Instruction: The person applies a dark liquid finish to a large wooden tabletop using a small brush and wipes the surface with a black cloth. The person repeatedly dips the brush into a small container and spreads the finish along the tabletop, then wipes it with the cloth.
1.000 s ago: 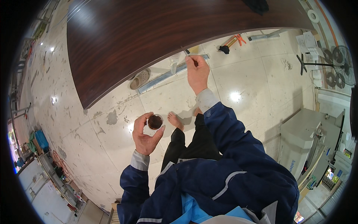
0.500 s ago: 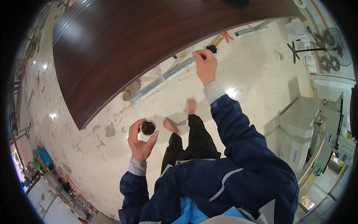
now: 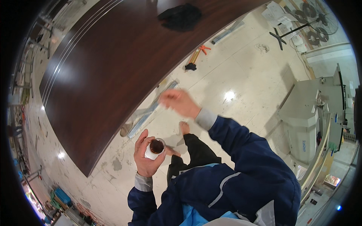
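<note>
My left hand (image 3: 145, 162) is wrapped round a small white cup (image 3: 151, 154), its thumb on the near side. Dark reddish-brown stuff (image 3: 156, 146) fills the cup. Up and to the right of it, my right hand (image 3: 180, 103) hangs in the air close to the near edge of a glossy dark brown wooden panel (image 3: 109, 75). Motion smears the fingers of that hand, so whether anything is between them cannot be seen.
A crumpled black cloth (image 3: 181, 17) lies on the panel's far part. On the floor beyond the edge sit an orange-handled caulking gun (image 3: 196, 56), a metal rail (image 3: 145, 121) and a clog (image 3: 125, 130). A standing fan (image 3: 292, 32) and a grey machine (image 3: 299, 120) are at right.
My right hand has drawn down and left, away from the panel's edge and nearer the cup. The view has turned, bringing the black cloth into sight. The cup stays in my left hand.
</note>
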The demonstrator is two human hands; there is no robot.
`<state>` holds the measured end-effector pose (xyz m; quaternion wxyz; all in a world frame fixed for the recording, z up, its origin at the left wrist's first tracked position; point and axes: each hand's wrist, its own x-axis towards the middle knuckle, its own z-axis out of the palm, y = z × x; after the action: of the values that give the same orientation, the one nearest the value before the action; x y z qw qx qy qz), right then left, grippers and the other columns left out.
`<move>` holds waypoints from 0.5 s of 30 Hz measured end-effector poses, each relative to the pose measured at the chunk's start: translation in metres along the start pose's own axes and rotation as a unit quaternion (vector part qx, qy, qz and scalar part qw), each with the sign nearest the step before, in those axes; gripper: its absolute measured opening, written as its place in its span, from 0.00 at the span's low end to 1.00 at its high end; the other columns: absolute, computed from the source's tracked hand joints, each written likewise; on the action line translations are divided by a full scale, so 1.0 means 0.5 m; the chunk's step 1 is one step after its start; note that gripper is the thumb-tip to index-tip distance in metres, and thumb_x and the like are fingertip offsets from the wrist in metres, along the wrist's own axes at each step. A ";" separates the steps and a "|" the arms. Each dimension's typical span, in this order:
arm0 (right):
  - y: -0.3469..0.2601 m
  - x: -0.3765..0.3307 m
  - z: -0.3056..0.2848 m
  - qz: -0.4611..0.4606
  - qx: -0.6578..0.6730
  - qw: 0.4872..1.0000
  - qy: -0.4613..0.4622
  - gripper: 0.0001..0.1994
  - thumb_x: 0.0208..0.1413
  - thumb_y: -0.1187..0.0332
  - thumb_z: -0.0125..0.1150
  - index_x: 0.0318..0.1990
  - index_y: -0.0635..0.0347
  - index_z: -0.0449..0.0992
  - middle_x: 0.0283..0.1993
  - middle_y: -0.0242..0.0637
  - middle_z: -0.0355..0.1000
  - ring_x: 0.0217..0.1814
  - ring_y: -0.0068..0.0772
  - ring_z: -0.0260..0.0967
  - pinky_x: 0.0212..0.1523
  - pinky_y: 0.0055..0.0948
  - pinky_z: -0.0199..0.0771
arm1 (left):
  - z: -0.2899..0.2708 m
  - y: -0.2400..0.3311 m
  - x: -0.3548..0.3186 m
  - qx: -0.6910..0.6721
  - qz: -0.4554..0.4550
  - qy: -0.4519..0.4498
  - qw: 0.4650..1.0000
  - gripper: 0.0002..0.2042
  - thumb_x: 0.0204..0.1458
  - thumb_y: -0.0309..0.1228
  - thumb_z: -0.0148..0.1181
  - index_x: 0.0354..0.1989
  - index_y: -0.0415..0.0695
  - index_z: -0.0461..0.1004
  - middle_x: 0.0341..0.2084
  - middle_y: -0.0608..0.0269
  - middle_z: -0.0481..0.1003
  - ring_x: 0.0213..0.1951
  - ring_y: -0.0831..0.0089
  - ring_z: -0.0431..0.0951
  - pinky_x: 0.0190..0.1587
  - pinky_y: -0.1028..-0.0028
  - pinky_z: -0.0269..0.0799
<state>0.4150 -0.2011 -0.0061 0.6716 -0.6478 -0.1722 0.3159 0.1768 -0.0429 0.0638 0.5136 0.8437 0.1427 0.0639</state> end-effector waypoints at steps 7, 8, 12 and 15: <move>-0.091 -0.011 0.013 0.028 0.089 0.976 -0.194 0.13 0.65 0.60 0.73 0.47 0.61 0.87 0.45 0.33 0.82 0.45 0.25 0.77 0.52 0.29 0.77 | 0.035 0.090 0.115 0.014 0.023 -0.049 0.998 0.31 0.41 0.32 0.80 0.57 0.38 0.79 0.63 0.47 0.75 0.64 0.55 0.77 0.67 0.61 0.71; -0.096 -0.009 0.002 0.052 0.102 0.971 -0.212 0.13 0.65 0.60 0.73 0.47 0.61 0.87 0.44 0.32 0.82 0.45 0.25 0.77 0.52 0.29 0.77 | 0.040 0.099 0.120 0.000 0.012 -0.049 0.999 0.31 0.41 0.32 0.80 0.57 0.38 0.79 0.62 0.48 0.76 0.63 0.55 0.77 0.67 0.61 0.71; -0.112 0.034 -0.031 0.126 0.081 0.937 -0.316 0.13 0.64 0.60 0.74 0.44 0.61 0.88 0.38 0.27 0.83 0.46 0.23 0.78 0.54 0.28 0.77 | 0.046 0.119 0.133 0.006 -0.008 -0.049 0.999 0.31 0.41 0.31 0.80 0.57 0.38 0.80 0.58 0.50 0.79 0.60 0.56 0.79 0.66 0.62 0.72; -0.139 0.158 -0.095 -0.046 -0.091 0.969 -0.223 0.12 0.61 0.59 0.73 0.40 0.58 0.89 0.38 0.34 0.85 0.47 0.28 0.81 0.53 0.34 0.79 | 0.051 0.128 0.135 0.006 0.005 -0.032 0.999 0.31 0.40 0.31 0.81 0.57 0.39 0.80 0.57 0.51 0.79 0.60 0.56 0.80 0.66 0.61 0.72</move>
<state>0.5179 -0.1836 0.0430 0.5682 -0.6105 -0.3753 0.4044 0.2588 -0.0712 0.1058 0.5124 0.8491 0.1224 0.0387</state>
